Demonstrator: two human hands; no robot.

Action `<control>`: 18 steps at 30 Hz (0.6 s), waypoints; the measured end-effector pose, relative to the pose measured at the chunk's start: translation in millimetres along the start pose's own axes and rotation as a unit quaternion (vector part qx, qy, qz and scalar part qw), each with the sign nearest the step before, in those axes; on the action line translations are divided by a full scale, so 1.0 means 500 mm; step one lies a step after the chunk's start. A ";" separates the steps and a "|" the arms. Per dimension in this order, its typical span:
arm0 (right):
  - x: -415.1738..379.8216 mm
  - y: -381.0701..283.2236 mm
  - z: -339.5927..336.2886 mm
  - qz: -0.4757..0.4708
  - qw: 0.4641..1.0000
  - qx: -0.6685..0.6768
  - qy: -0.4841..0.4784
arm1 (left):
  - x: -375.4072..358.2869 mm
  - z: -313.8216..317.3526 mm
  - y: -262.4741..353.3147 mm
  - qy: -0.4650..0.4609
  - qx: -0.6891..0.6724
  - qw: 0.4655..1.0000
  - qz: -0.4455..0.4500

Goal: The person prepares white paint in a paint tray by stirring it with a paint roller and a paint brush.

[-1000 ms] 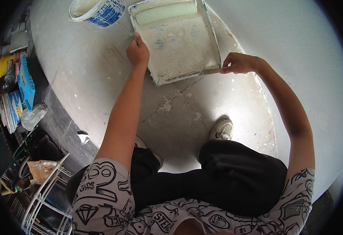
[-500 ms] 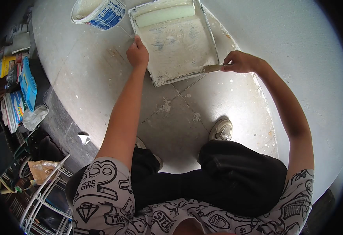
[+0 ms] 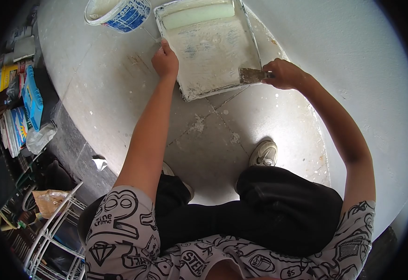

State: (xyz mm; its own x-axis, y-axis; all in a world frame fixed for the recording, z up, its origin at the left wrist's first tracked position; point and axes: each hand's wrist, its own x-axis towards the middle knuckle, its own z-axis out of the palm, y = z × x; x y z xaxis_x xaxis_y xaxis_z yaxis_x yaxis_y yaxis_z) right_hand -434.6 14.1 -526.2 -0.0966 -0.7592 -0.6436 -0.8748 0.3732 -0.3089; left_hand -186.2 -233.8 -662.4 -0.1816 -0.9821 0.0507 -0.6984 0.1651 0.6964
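On the floor in front of me lies a paint tray point(image 3: 213, 51) smeared with whitish paint. A pale roller point(image 3: 199, 17) rests across its far end. My left hand point(image 3: 165, 60) is closed on the tray's left edge, thumb pointing up along it. In my right hand point(image 3: 285, 74) is a paint scraper point(image 3: 251, 75), gripped by its handle. Its broad, paint-stained blade shows over the tray's near right corner, close to the rim.
Beyond the tray to the left stands a blue and white paint bucket point(image 3: 125, 16). A white wall point(image 3: 348, 60) runs along my right. At far left are books point(image 3: 15, 130), a blue plastic case point(image 3: 33, 100) and a white wire rack point(image 3: 54, 233).
The scraper has turned so that its blade shows wider, and it sits slightly higher over the tray's corner. My left hand stays on the tray's edge.
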 end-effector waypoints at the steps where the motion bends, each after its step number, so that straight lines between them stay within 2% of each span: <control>1: -0.001 0.000 0.006 -0.009 1.000 -0.008 0.007 | 0.000 0.001 -0.003 0.004 -0.002 1.000 0.005; 6: -0.006 0.031 0.062 -0.062 0.993 -0.061 0.083 | -0.003 0.004 0.000 0.013 -0.019 1.000 0.013; 10: -0.006 0.045 0.108 -0.083 0.987 -0.029 0.135 | -0.002 0.002 0.001 0.005 -0.013 1.000 0.007; 13: -0.003 0.031 0.104 -0.054 0.992 0.050 0.103 | -0.004 -0.001 0.003 0.007 -0.014 1.000 0.010; 16: 0.001 0.030 0.106 -0.072 0.992 0.037 0.098 | -0.003 0.006 -0.002 0.022 -0.022 0.999 0.026; 18: 0.003 0.031 0.082 -0.083 0.992 -0.020 0.097 | 0.000 0.008 -0.005 0.027 -0.014 0.999 0.035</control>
State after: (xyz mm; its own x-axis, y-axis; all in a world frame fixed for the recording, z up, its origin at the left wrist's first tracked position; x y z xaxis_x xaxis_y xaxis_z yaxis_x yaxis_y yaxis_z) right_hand -428.7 40.5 -560.9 -0.0364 -0.8982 -0.4380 -0.9045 0.2160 -0.3678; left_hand -186.9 -233.8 -667.0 -0.1914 -0.9718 0.1375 -0.6660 0.2315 0.7091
